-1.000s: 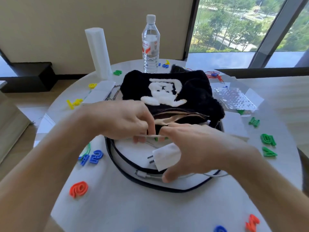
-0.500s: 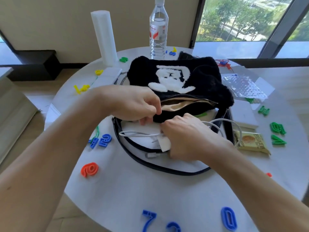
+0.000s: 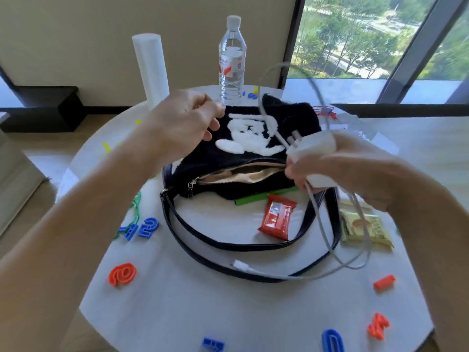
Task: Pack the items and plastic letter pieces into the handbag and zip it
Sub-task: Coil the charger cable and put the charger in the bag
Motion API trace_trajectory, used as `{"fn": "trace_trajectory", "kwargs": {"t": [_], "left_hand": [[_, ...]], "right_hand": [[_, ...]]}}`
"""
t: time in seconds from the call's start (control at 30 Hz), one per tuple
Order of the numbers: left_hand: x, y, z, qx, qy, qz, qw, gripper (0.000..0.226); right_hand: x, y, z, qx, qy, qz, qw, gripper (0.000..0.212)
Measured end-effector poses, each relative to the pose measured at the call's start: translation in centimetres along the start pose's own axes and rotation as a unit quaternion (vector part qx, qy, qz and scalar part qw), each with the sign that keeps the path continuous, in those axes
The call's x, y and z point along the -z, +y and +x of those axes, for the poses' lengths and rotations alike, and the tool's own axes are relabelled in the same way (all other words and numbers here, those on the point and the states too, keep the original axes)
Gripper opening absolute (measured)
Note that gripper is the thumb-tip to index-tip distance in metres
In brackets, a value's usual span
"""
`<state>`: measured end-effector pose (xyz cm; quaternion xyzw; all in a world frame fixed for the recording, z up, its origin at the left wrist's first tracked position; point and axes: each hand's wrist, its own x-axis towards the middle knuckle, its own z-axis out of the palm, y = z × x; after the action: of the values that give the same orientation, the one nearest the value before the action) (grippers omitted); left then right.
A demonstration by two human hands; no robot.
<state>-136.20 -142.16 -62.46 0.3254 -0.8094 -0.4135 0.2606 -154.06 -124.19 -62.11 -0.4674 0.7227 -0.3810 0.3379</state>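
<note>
A black fluffy handbag (image 3: 291, 125) with a white figure lies on the round table, its zip open and tan lining (image 3: 241, 175) showing. My right hand (image 3: 337, 163) is raised over the bag's right end, closed on a white charger (image 3: 312, 144) whose cable (image 3: 319, 224) loops up and hangs down to the table. My left hand (image 3: 187, 118) hovers over the bag's left side, fingers loosely curled, pinching the cable's upper end. A red snack packet (image 3: 276, 219), a green piece (image 3: 251, 199) and a yellow packet (image 3: 365, 228) lie by the strap (image 3: 193, 235).
Plastic letters lie scattered on the table: orange (image 3: 123, 273), blue (image 3: 148, 226), blue (image 3: 332, 340), red (image 3: 378, 326). A water bottle (image 3: 232, 59) and a white foam roll (image 3: 151, 69) stand at the far edge. Bubble wrap lies at the right.
My right hand lifted the charger off the table to above the bag, and the cable swung up. My left hand rose away from the zip opening. The red packet came into sight.
</note>
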Motion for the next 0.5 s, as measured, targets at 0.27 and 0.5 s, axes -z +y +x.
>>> {"fn": "trace_trajectory", "kwargs": {"t": [0.27,0.5], "left_hand": [[-9.0,1.2,-3.9,-0.014,-0.354,-0.062,0.933,0.061],[-9.5,1.9,-5.2,-0.017,-0.519,0.125,0.845,0.046]], "right_hand": [[4.7,1.5,0.3,0.015,0.196,0.411,0.890,0.004],[6.8,2.7,-0.3,0.052,0.286,0.482,0.827,0.008]]}}
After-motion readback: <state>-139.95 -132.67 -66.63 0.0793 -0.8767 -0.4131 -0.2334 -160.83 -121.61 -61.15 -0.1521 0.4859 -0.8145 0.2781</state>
